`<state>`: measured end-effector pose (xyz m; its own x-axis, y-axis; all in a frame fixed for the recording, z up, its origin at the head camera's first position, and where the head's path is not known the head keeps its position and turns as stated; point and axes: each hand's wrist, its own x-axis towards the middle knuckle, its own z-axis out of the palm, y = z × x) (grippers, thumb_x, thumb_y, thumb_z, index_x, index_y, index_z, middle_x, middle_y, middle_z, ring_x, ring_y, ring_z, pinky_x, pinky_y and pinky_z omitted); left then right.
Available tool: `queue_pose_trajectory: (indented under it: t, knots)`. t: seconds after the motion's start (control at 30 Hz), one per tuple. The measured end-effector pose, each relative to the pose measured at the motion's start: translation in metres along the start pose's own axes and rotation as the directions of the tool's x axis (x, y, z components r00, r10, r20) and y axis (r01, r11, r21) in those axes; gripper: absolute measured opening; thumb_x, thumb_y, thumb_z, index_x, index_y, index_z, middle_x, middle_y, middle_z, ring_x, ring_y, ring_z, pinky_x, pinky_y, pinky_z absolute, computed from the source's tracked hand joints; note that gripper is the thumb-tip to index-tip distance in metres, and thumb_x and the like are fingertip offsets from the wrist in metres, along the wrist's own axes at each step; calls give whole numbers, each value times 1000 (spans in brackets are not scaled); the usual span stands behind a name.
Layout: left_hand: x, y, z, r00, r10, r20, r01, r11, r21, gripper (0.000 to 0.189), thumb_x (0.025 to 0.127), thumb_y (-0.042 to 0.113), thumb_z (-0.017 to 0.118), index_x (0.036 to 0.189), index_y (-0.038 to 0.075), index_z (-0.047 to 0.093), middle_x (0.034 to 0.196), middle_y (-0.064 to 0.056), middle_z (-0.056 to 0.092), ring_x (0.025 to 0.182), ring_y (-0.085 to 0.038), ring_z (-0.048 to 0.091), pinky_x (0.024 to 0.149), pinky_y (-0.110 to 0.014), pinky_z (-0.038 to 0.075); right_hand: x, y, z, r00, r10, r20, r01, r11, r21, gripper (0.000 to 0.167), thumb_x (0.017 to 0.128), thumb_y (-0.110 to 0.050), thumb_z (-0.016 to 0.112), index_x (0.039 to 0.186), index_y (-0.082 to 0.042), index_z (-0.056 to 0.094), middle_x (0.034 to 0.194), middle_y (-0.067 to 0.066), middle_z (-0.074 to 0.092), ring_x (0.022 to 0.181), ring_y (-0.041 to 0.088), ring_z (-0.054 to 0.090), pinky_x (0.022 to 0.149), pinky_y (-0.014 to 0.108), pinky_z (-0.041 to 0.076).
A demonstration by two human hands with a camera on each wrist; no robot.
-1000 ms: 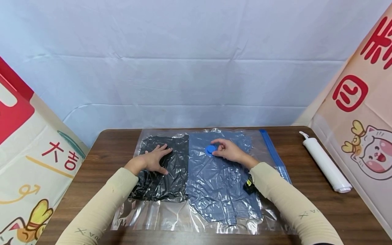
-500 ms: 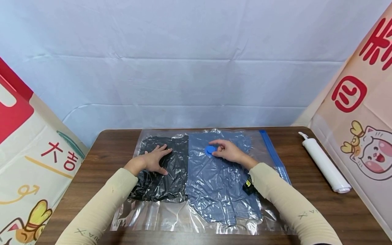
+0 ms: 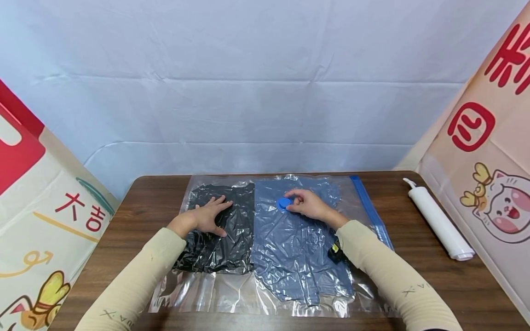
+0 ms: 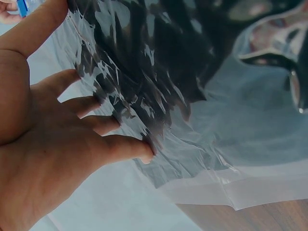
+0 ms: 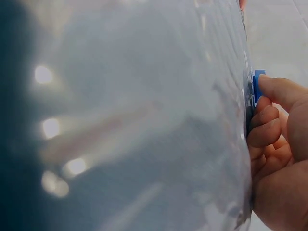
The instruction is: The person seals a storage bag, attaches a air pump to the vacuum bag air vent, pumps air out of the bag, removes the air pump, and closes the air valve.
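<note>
A clear vacuum storage bag point(image 3: 223, 294) lies flat, holding a folded black garment point(image 3: 232, 248) on the left and a blue one point(image 3: 285, 257) on the right. My left hand point(image 3: 207, 216) rests with spread fingers on the plastic over the black garment; the left wrist view shows its fingertips point(image 4: 144, 153) against the film. Over the blue garment, my right hand point(image 3: 310, 204) pinches the round blue valve cap point(image 3: 283, 203) at its edge. In the right wrist view the thumb lies on the cap point(image 5: 260, 86), the other fingers curled beneath.
A white hand pump point(image 3: 440, 223) lies at the right of the brown wooden table point(image 3: 124, 225). The bag's blue zip edge point(image 3: 370, 207) runs along its right side. A pale cloth point(image 3: 265, 110) hangs behind, with printed sheets point(image 3: 505, 151) at the sides.
My right index finger reaches out over the cap half a second ago and now bends back at its rim. The left hand stays in place.
</note>
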<state>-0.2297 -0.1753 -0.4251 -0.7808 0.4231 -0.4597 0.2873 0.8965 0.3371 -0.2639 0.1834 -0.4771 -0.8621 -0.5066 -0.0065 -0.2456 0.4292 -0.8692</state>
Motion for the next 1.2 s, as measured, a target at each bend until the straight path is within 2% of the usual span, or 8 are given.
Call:
queue_pose_trajectory:
  t: [0.23,0.4,0.6,0.77,0.97,1.1,1.2]
  knots:
    - [-1,0,0,1000,1,-3,-1,1000,-2,98,88,36,82,164,14,23,170,-17,4,154,-45,0,109,-82,8,0,3,0,1000,-7,1,7,1000,-5,45,95,-9,73,137,1,60,73,3,58,59,13,47,58,26,40]
    - [-1,1,0,1000,2,-3,-2,1000,-3,98,88,36,82,163,14,24,170,-18,4,154,-45,0,109,-82,9,0,2,1,1000,21,-12,-21,1000,0,40,94,-11,75,130,1,63,72,1,59,58,12,47,57,25,40]
    - [-1,1,0,1000,2,-1,-2,1000,1,97,88,36,82,163,14,24,170,-18,5,154,-45,0,109,-82,9,0,3,1,1000,-3,-5,3,1000,-6,46,94,-9,75,137,1,60,70,1,57,58,12,46,59,25,40]
    - [-1,1,1,1000,7,0,-7,1000,-3,98,88,36,82,163,13,24,169,-19,5,153,-46,1,108,-83,9,0,2,1,1000,-3,-10,3,1000,-5,40,93,-8,76,129,4,62,71,2,58,58,11,48,58,25,40]
    - [-2,2,-1,1000,3,-1,-3,1000,-1,97,88,36,82,163,14,24,170,-18,4,154,-45,0,109,-82,9,1,2,1,1000,-3,-17,3,1000,-17,45,93,-7,75,135,1,61,70,3,58,59,12,48,59,25,41]
    - [-2,2,-2,1000,2,-1,-2,1000,-3,98,88,36,82,163,14,24,170,-18,4,154,-45,0,109,-82,9,1,2,2,999,7,-32,-8,1000,-23,41,92,-11,78,128,1,64,70,1,59,59,12,49,59,25,42]
    - [-1,2,-1,1000,6,-2,-6,1000,-4,98,88,37,82,163,13,24,169,-19,5,153,-46,1,109,-82,9,1,2,2,999,7,-34,-8,1000,-18,45,91,-13,79,131,1,62,70,0,58,59,12,50,59,26,42]
